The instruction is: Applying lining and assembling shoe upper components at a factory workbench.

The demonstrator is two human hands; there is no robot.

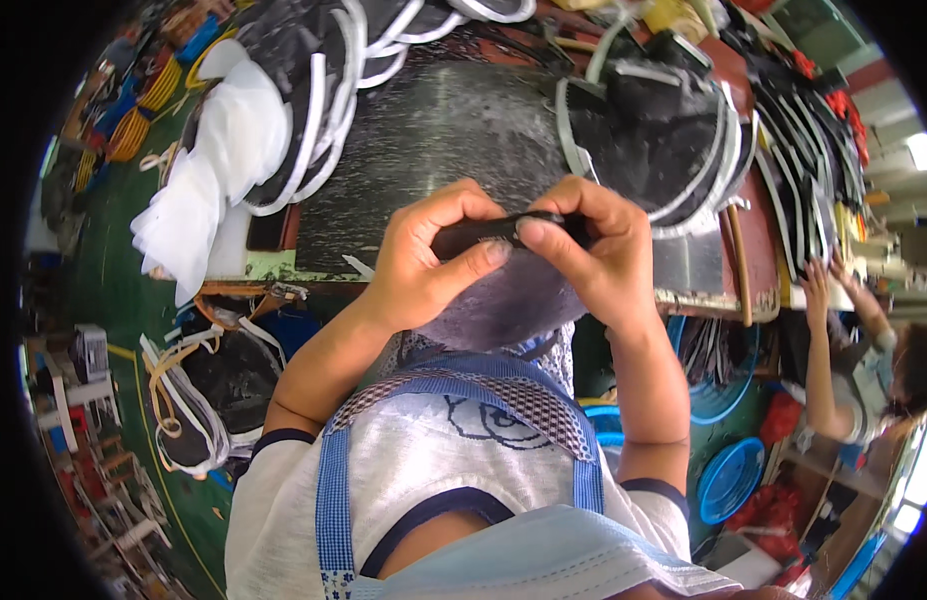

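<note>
In front of my chest, both hands grip the top edge of a dark, rounded sheet of material (508,305). Its upper edge looks folded or rolled into a thick black band, and its lower part hangs down over my lap. My left hand (428,250) pinches this edge between thumb and fingers. Close beside it, my right hand (598,250) presses its thumb on the same edge. Most of the fingers are behind the band and hidden. The worktable's scratched dark board (423,130) lies just beyond my hands.
Black pieces with white edging (328,130) are heaped at the far left beside crumpled white sheeting (228,150). Another black white-edged pile (648,140) sits right. Similar pieces (228,390) fill a container at lower left. A co-worker (873,370) reaches toward stacked strips (808,170). A blue basin (731,480) stands lower right.
</note>
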